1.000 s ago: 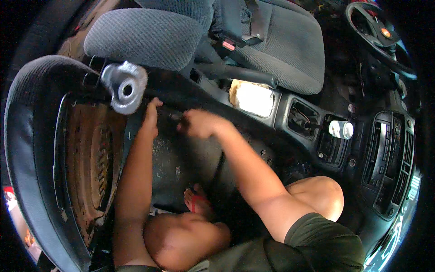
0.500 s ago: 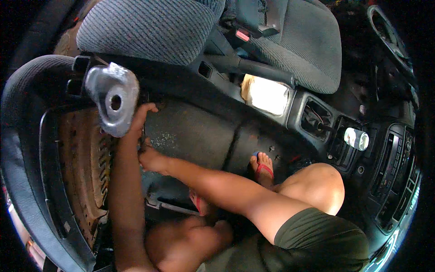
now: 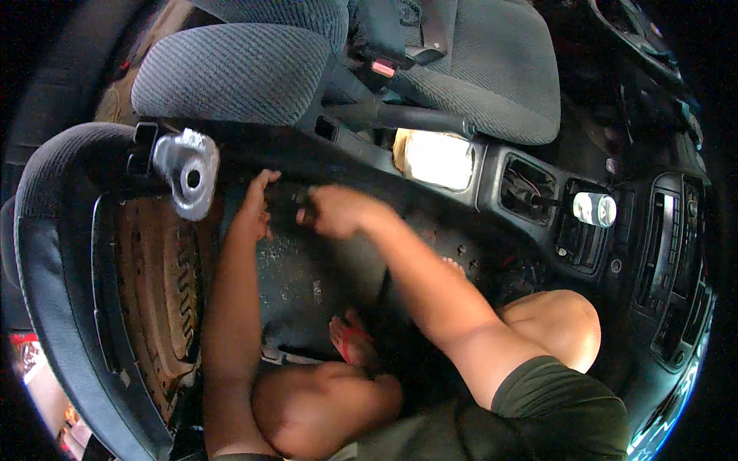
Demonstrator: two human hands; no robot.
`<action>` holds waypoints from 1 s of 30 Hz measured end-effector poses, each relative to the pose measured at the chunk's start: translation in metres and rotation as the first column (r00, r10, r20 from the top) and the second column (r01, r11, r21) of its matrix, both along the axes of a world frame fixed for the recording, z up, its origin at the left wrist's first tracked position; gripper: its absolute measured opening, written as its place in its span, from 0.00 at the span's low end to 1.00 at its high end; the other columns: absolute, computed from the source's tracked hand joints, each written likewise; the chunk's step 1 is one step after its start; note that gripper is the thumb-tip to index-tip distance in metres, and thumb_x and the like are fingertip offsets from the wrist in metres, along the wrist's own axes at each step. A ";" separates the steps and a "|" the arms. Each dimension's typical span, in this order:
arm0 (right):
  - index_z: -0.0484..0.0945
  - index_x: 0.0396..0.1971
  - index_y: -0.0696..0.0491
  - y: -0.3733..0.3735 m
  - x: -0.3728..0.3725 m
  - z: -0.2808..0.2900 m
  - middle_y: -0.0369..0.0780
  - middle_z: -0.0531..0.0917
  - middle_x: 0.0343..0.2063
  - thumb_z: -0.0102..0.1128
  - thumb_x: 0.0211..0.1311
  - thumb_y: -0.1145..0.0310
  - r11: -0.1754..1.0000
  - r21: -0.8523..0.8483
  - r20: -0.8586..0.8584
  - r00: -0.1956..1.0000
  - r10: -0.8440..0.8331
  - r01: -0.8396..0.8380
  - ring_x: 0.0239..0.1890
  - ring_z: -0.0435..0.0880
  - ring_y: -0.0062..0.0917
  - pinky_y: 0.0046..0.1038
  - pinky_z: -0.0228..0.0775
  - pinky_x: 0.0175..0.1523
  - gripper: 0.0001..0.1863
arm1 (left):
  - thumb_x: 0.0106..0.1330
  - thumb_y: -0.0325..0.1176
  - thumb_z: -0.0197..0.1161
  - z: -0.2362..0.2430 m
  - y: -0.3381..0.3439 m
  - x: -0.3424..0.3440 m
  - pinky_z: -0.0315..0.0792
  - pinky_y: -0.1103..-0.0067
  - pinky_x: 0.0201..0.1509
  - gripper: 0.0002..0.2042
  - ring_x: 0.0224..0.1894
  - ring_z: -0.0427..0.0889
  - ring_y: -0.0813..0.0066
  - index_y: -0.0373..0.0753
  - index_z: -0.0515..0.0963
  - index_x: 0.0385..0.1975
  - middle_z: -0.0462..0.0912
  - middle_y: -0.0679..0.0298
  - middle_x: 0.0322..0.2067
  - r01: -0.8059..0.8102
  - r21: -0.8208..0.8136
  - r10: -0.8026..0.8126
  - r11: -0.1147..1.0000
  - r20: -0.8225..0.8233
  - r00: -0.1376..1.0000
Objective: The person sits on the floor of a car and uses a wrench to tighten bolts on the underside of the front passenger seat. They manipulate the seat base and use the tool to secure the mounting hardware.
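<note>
On my feed, my left hand (image 3: 260,206) reaches over the black, scuffed floor (image 3: 327,273) near its left edge, fingers spread. Beside it, my right hand's (image 3: 338,211) fingers curl on a small, dark, blurred object (image 3: 305,207); I cannot tell its kind.

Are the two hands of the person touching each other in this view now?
No, the left hand and the right hand are apart, with some of the dark floor visible between them.
</note>
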State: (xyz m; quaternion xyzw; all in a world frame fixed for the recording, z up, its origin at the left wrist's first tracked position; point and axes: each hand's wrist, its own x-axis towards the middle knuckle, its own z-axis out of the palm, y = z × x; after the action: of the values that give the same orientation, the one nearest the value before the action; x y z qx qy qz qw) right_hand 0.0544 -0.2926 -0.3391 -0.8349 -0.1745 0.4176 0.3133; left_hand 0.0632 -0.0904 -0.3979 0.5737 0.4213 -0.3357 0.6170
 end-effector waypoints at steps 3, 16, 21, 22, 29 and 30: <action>0.56 0.59 0.69 0.044 -0.048 0.024 0.60 0.77 0.46 0.57 0.64 0.53 0.974 0.097 -0.282 0.944 -0.173 0.207 0.51 0.78 0.49 0.39 0.72 0.53 0.38 | 0.48 0.56 0.64 -0.010 0.028 -0.014 0.66 0.55 0.52 0.31 0.50 0.73 0.56 0.41 0.76 0.48 0.75 0.55 0.49 0.025 -0.016 -0.026 1.000 -0.036 0.999; 0.53 0.67 0.63 0.106 -0.093 -0.048 0.56 0.71 0.58 0.52 0.66 0.59 0.876 0.228 -0.377 0.868 -0.322 0.424 0.58 0.73 0.43 0.39 0.65 0.61 0.36 | 0.59 0.51 0.59 -0.029 0.035 -0.038 0.69 0.68 0.49 0.23 0.50 0.76 0.65 0.40 0.80 0.46 0.81 0.58 0.46 0.058 0.228 -0.132 0.972 0.326 0.936; 0.73 0.52 0.62 0.007 -0.026 -0.042 0.54 0.79 0.50 0.63 0.59 0.59 0.946 0.207 -0.027 0.968 -0.249 0.249 0.54 0.78 0.43 0.37 0.69 0.57 0.26 | 0.62 0.60 0.54 -0.010 -0.040 -0.050 0.66 0.67 0.58 0.37 0.57 0.73 0.59 0.30 0.70 0.57 0.76 0.52 0.54 0.086 0.090 -0.107 0.992 0.255 0.961; 0.77 0.48 0.62 0.009 -0.012 0.000 0.53 0.80 0.48 0.65 0.58 0.61 0.946 0.183 -0.058 0.963 -0.262 0.269 0.52 0.79 0.41 0.36 0.70 0.55 0.24 | 0.63 0.62 0.54 -0.010 -0.028 -0.049 0.66 0.66 0.58 0.39 0.57 0.73 0.57 0.28 0.69 0.57 0.76 0.51 0.55 0.052 0.174 -0.089 0.983 0.214 0.973; 0.78 0.43 0.63 0.002 -0.010 0.000 0.56 0.82 0.42 0.53 0.53 0.73 0.976 0.063 0.078 0.976 0.205 -0.210 0.45 0.81 0.49 0.39 0.72 0.49 0.17 | 0.70 0.61 0.44 0.021 -0.062 -0.043 0.71 0.68 0.50 0.37 0.45 0.80 0.56 0.21 0.69 0.48 0.82 0.46 0.39 -0.065 0.427 -0.071 0.902 0.294 0.953; 0.75 0.48 0.63 0.016 -0.023 0.000 0.57 0.81 0.44 0.52 0.53 0.73 0.995 -0.042 0.020 0.996 0.090 -0.090 0.46 0.80 0.50 0.39 0.72 0.51 0.20 | 0.71 0.61 0.43 0.033 -0.064 -0.048 0.72 0.68 0.48 0.37 0.41 0.82 0.56 0.21 0.71 0.45 0.83 0.47 0.35 -0.104 0.461 -0.053 0.881 0.315 0.948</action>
State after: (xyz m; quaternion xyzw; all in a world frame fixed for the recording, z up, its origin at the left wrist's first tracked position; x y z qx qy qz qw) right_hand 0.0311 -0.2769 -0.3394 -0.8369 -0.2067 0.4257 0.2750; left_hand 0.0150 -0.1542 -0.3651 0.7472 0.3929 -0.1177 0.5229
